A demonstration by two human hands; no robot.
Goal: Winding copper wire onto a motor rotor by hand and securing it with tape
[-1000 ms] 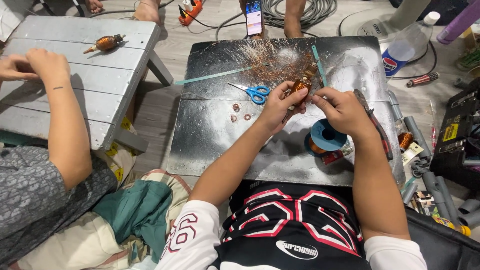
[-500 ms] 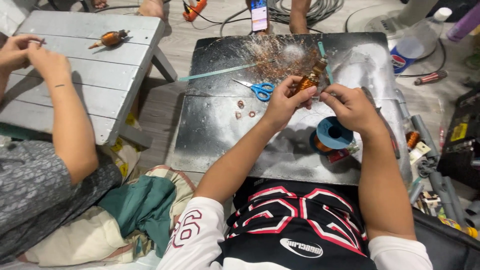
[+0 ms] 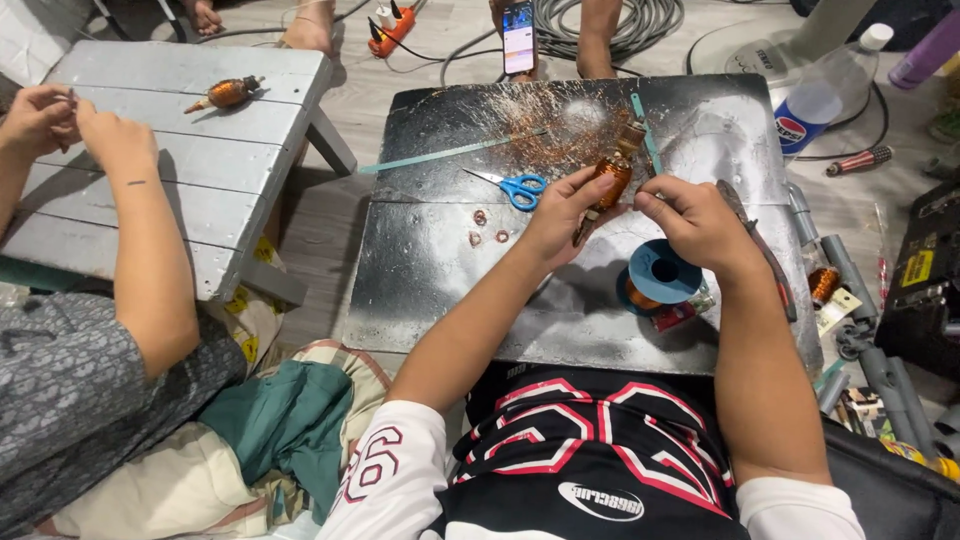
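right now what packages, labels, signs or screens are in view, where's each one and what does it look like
Phone: far edge of the dark metal sheet, upright, lit screen in white and purple.
Plastic bottle: far right on the floor, lying tilted, clear with white cap and blue label with a round mark.
Paper tag: right of the sheet, small cream rectangle.
Yellow sticker: on the black case at the right edge.

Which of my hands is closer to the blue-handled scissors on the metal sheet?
Left. Your left hand sits just right of the blue-handled scissors, gripping the copper-wound armature. Your right hand is farther right, beyond the armature.
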